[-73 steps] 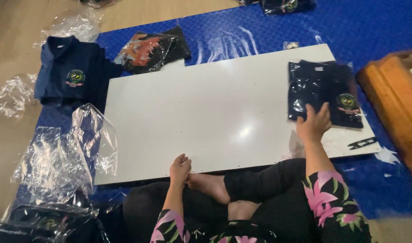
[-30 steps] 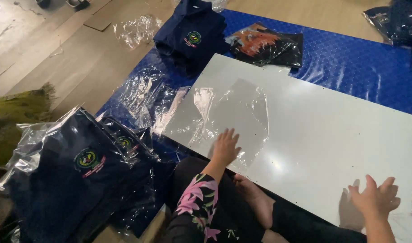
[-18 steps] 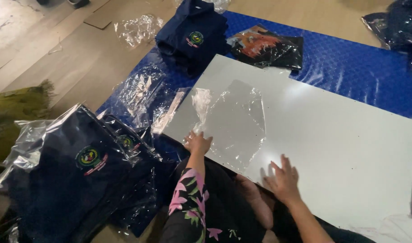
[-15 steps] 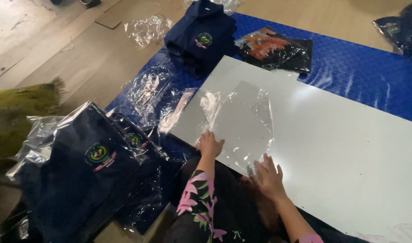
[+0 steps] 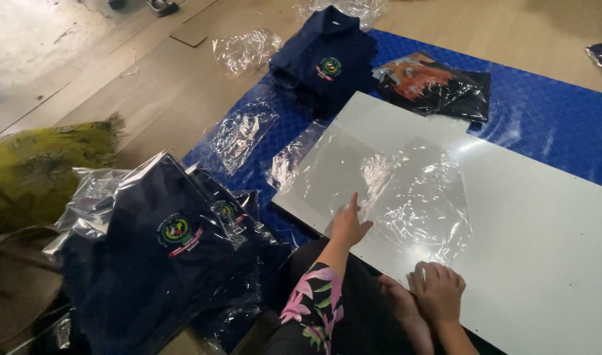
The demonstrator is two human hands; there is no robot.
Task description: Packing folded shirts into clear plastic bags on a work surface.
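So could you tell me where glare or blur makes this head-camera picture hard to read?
Head view: glare streaks the clear plastic bag on the white board, hiding its edges; the left hand and right hand look sharp; the floor at top left is washed out.

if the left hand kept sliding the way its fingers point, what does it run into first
The left hand points up and slightly right across the clear plastic bag lying flat on the white board. It would likely just ride on over the bag; nothing else lies in that line nearby.

Even, fairly bright light from above as I view it: glare on the white board (image 5: 511, 217) and clear plastic bag (image 5: 406, 197) at frame centre, soft shadows beneath both hands, slight motion softness throughout, washed-out floor (image 5: 44, 52) upper left.
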